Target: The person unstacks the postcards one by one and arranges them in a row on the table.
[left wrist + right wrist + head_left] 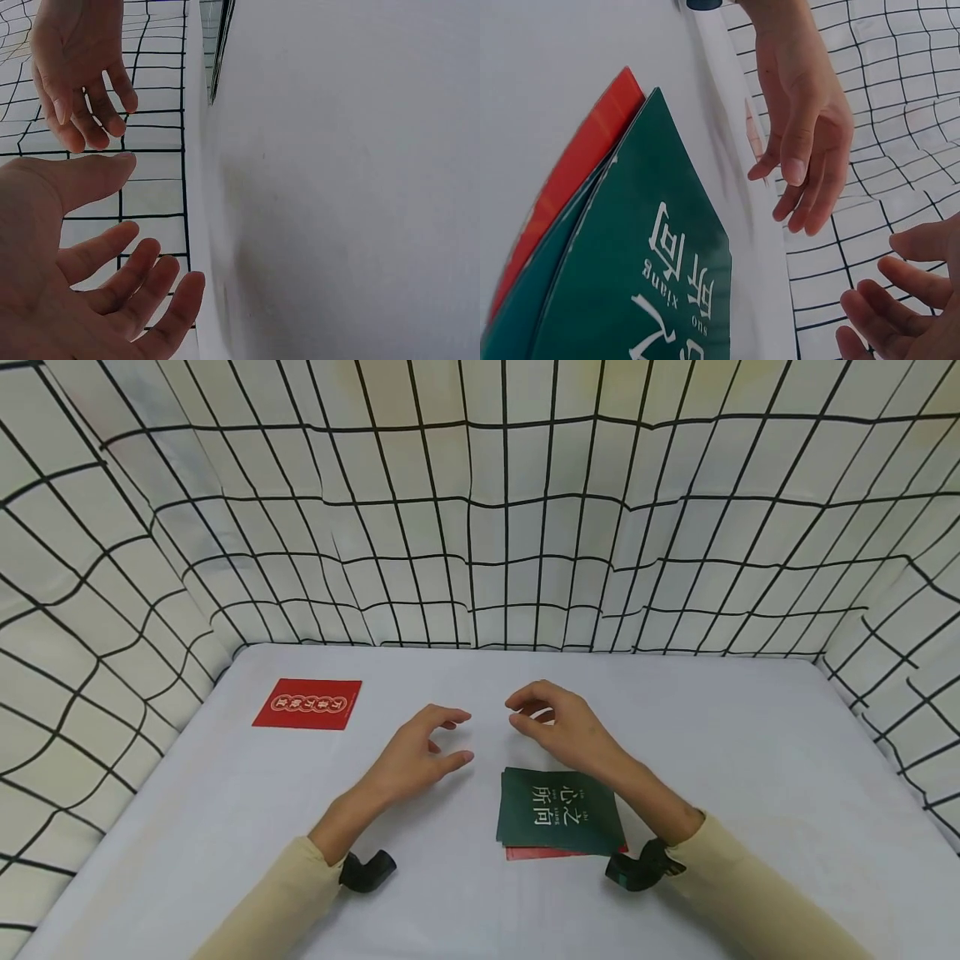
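Both hands hover over a white-covered table, fingers loosely bent and holding nothing. The left hand (411, 753) is near the middle, its thumb apart from the fingers. Facing it, the right hand (564, 725) is above and just beyond a small stack of envelopes. On top of that stack lies a dark green envelope (558, 810) with white characters; a red envelope (543, 853) peeks out beneath it. In the right wrist view, another green edge shows between the top green envelope (641, 247) and the red one (577, 172). Another red envelope (306, 703) with pale characters lies flat at the far left.
Black wire grid panels (506, 531) backed by white sheeting surround the table's back and sides. The white table cover (750, 760) reaches to the grid. Black wrist-worn devices (367, 871) sit at both beige sleeves (277, 902).
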A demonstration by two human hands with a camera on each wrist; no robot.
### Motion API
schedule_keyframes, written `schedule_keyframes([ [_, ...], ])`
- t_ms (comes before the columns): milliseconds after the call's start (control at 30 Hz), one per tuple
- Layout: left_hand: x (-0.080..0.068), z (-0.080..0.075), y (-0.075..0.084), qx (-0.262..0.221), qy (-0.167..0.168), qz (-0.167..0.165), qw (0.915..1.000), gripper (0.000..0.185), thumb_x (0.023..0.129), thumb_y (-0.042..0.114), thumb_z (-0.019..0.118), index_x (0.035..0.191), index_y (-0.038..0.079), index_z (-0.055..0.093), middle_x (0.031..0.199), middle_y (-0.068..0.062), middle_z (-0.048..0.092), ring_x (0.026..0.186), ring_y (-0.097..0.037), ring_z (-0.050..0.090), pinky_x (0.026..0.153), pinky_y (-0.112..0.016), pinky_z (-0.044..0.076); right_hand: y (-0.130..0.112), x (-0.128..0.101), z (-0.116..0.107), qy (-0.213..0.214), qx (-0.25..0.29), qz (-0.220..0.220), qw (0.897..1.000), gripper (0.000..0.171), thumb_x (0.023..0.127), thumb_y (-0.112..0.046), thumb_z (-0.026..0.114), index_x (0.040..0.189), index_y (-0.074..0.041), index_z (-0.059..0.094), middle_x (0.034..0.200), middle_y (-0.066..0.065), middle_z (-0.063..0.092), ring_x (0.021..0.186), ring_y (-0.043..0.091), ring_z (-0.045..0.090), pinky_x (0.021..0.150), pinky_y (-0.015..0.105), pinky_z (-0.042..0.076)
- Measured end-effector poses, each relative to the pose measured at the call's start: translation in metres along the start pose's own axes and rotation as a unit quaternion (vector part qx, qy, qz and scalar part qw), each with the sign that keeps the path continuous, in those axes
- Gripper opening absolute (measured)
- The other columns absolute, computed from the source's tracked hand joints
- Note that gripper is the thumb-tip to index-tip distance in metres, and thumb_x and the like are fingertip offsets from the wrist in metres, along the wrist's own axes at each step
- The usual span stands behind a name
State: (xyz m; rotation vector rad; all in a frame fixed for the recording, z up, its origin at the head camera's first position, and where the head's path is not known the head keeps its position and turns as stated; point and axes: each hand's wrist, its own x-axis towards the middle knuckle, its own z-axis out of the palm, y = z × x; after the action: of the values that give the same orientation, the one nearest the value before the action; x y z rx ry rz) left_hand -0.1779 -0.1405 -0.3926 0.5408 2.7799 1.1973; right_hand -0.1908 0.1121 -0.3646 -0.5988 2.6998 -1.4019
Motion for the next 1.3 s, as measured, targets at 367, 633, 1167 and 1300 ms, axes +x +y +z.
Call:
schedule_keyframes([
  [367, 0.002, 0.008, 0.005, 0.002, -0.015, 0.017, 0.9997, 0.058, 0.091, 0.021, 0.081, 0.143, 0.011, 0.059, 0.139, -0.008, 0.063, 0.127, -0.025, 0.060, 0.097, -0.042, 0.058, 0.010, -0.009, -0.012, 0.001, -0.023, 0.000, 1.000, 0.024, 0.100, -0.020, 0.070, 0.123, -0.013, 0.071, 0.120, 0.004, 0.074, 0.111, 0.021, 0.068, 0.100, 0.044, 0.059],
  [633, 0.004, 0.013, 0.009, -0.006, -0.039, 0.021, 0.9990, 0.059, 0.090, 0.021, 0.082, 0.143, 0.011, 0.059, 0.137, -0.006, 0.064, 0.125, -0.024, 0.060, 0.099, -0.042, 0.057, 0.016, -0.014, -0.019, -0.008, -0.035, -0.001, 0.999, 0.025, 0.100, -0.020, 0.070, 0.123, -0.010, 0.071, 0.119, 0.004, 0.074, 0.110, 0.022, 0.069, 0.101, 0.046, 0.058],
  [1167, 0.002, 0.024, 0.017, 0.011, -0.097, 0.070, 0.9927, 0.058, 0.085, 0.025, 0.086, 0.138, 0.015, 0.064, 0.136, -0.002, 0.064, 0.129, -0.022, 0.059, 0.112, -0.048, 0.051, 0.030, -0.028, -0.033, -0.051, -0.042, -0.001, 0.998, 0.027, 0.098, -0.020, 0.072, 0.122, -0.007, 0.071, 0.120, 0.010, 0.073, 0.111, 0.024, 0.068, 0.104, 0.051, 0.056],
  [1300, 0.003, 0.026, 0.016, 0.014, -0.118, 0.092, 0.9887, 0.057, 0.084, 0.026, 0.087, 0.136, 0.016, 0.065, 0.138, 0.002, 0.063, 0.134, -0.020, 0.057, 0.117, -0.046, 0.048, 0.034, -0.031, -0.035, -0.069, -0.046, -0.010, 0.997, 0.028, 0.098, -0.020, 0.072, 0.122, -0.007, 0.070, 0.120, 0.010, 0.072, 0.110, 0.023, 0.067, 0.104, 0.052, 0.056],
])
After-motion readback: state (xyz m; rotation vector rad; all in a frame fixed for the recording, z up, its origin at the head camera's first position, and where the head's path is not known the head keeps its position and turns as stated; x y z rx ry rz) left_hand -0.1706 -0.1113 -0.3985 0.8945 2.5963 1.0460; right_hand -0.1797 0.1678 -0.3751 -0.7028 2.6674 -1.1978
